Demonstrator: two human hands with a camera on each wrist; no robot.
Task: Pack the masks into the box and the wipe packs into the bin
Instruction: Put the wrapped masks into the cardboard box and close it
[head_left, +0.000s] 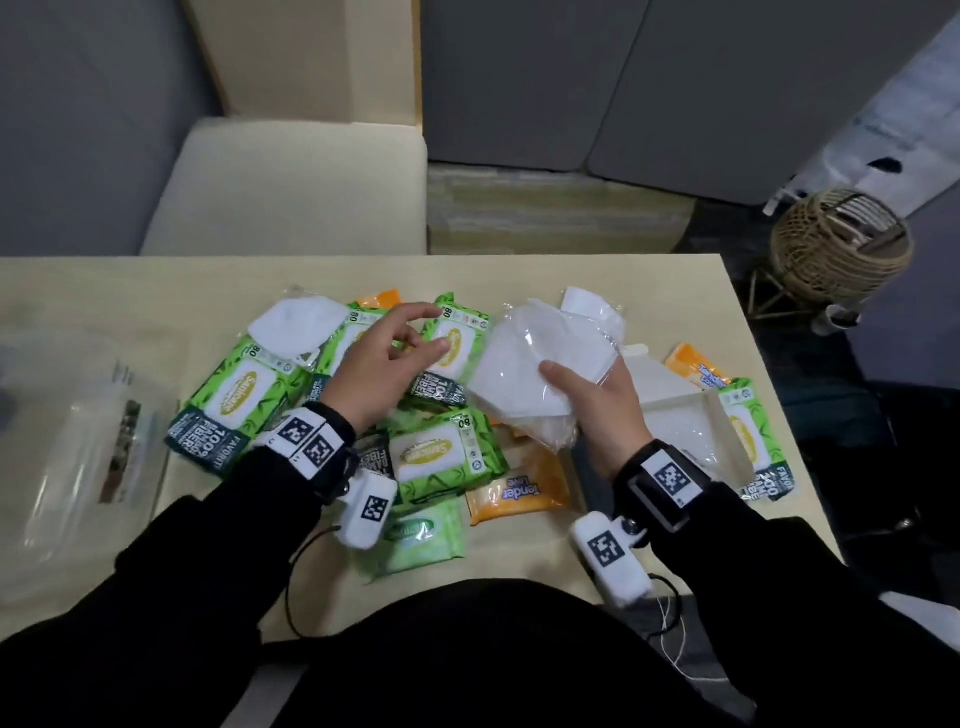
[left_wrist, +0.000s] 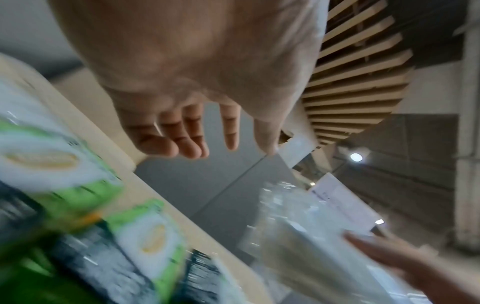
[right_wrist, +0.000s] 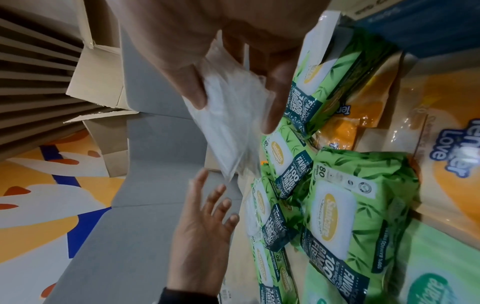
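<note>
My right hand (head_left: 597, 400) grips a bundle of white masks in clear wrappers (head_left: 524, 364) above the middle of the table; the right wrist view shows thumb and fingers pinching the masks (right_wrist: 231, 123). My left hand (head_left: 384, 358) hovers open over the green wipe packs (head_left: 234, 400), fingers spread, holding nothing. Another white mask (head_left: 296, 325) lies on the packs at the back left. An open white box (head_left: 680, 405) sits just right of my right hand. Orange wipe packs (head_left: 519, 493) lie among the green ones. A clear plastic bin (head_left: 67, 447) stands at the table's left edge.
The pale wooden table (head_left: 597, 270) ends just past the box on the right. A cream chair (head_left: 291, 187) stands behind the table. A wicker basket (head_left: 836, 249) sits on the floor at the far right. Cardboard boxes (right_wrist: 98, 67) appear in the right wrist view.
</note>
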